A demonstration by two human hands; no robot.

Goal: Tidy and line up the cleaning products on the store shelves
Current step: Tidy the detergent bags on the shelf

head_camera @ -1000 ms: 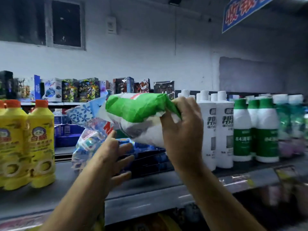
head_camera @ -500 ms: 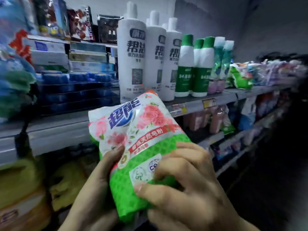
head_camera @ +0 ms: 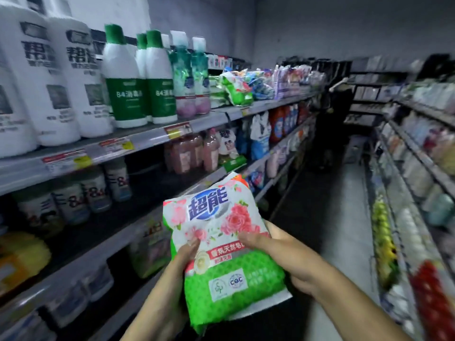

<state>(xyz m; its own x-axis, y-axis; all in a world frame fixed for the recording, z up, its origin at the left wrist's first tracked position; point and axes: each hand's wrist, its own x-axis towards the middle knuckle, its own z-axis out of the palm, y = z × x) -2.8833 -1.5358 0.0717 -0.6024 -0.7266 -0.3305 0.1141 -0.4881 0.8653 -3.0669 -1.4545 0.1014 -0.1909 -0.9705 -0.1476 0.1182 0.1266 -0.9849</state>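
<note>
**Soap powder bag in both hands, mid-aisle**

So the green-and-white detergent bag (head_camera: 222,244) with the pink roses is held upright out in the aisle, just right of the shelf unit (head_camera: 138,141), down around its lower tiers. Left hand (head_camera: 183,260) grips the bag's left edge, thumb across the front. Right hand (head_camera: 283,254) wraps the right edge, thumb on the front too. Well above the bag, on the top tier, green-capped bottles (head_camera: 138,80) stand beside big white bottles (head_camera: 61,77). More bags (head_camera: 236,88) are piled further along.

Two bare forearms are showing at the bottom of the frame, ending in the left hand (head_camera: 183,260) and right hand (head_camera: 283,254); no sleeves are covering them.
</note>
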